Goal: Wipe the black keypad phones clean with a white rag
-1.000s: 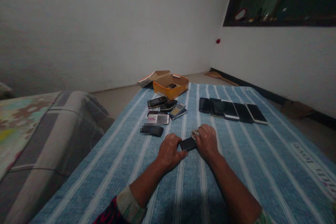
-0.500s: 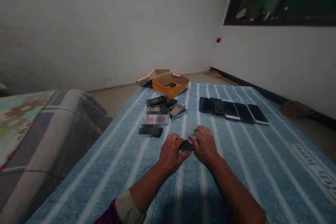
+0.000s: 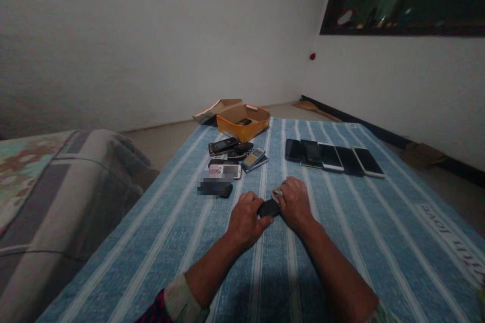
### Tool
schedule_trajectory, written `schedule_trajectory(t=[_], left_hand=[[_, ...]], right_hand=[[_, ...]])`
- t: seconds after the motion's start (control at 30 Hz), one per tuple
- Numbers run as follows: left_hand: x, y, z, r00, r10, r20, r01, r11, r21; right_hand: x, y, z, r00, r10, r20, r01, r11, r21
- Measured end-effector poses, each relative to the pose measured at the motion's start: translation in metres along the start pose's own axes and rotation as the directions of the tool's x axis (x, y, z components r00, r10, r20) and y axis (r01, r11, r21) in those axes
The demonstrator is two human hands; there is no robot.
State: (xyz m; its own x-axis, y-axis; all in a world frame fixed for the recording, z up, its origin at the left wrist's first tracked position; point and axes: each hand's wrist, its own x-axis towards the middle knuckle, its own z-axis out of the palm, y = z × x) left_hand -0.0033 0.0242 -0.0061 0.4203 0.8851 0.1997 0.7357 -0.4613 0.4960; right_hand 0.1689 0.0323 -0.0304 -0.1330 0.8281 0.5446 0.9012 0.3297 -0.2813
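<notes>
Low over the striped cloth, my left hand point(image 3: 246, 219) grips one end of a small black mobile phone point(image 3: 268, 208) between thumb and fingers. My right hand point(image 3: 297, 204) is closed around a crumpled pale cloth point(image 3: 277, 194), which is pressed against the phone's far right end. Part of the phone is covered by my fingers. Just beyond my left hand lies a group of old mobile phones, among them a white one point(image 3: 231, 171) and a blue one with a keypad point(image 3: 253, 158).
An open orange cardboard box point(image 3: 242, 130) with a phone inside stands at the far edge. Several smartphones point(image 3: 332, 157) lie in a row at the right on the blue striped cloth point(image 3: 159, 242). A covered bed or seat point(image 3: 94, 181) is at the left.
The cloth in my right hand has shifted slightly up along the phone's end, and more of the phone's dark surface shows. The view has moved a little.
</notes>
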Motion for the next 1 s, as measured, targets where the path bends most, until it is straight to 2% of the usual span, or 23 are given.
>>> schedule_trajectory(t=[0.13,0.27,0.37,0.5,0.63,0.7,0.8,0.87,1.0], left_hand=[[0.000,0.000,0.000,1.000,0.004,0.003,-0.004,1.000,-0.001],[0.001,-0.001,0.001,1.000,0.005,0.001,-0.005,1.000,0.009],[0.001,-0.001,0.002,1.000,0.002,0.000,-0.002,1.000,0.017],[0.001,-0.001,0.001,1.000,-0.005,0.005,0.005,1.000,0.027],[0.001,-0.001,0.002,1.000,-0.007,0.005,0.007,0.999,0.033],[0.001,-0.001,0.002,1.000,-0.005,0.003,0.005,0.999,0.034],[0.001,-0.002,0.002,1.000,0.008,0.004,-0.008,0.999,0.034],[0.001,-0.002,0.003,1.000,0.013,0.005,-0.013,0.999,0.039],[0.001,-0.003,0.003,1.000,0.009,0.002,-0.009,0.999,0.042]], right_hand=[[0.003,-0.002,-0.002,0.998,0.055,-0.039,-0.056,0.998,-0.016],[-0.002,-0.005,-0.003,1.000,-0.017,-0.009,0.018,0.996,0.092],[-0.002,-0.007,0.000,1.000,-0.010,0.016,0.009,1.000,0.022],[0.003,-0.007,0.004,0.997,0.047,-0.056,-0.053,0.993,-0.102],[0.004,0.000,-0.001,0.987,0.115,-0.109,-0.125,0.989,-0.083],[0.001,0.002,-0.004,0.987,0.127,-0.093,-0.129,0.991,-0.016],[-0.001,0.001,-0.005,0.999,0.037,-0.004,-0.037,0.999,0.036],[0.000,-0.003,-0.002,1.000,0.008,0.021,-0.008,1.000,-0.007],[0.006,-0.006,0.001,0.998,0.061,-0.024,-0.064,0.991,-0.121]])
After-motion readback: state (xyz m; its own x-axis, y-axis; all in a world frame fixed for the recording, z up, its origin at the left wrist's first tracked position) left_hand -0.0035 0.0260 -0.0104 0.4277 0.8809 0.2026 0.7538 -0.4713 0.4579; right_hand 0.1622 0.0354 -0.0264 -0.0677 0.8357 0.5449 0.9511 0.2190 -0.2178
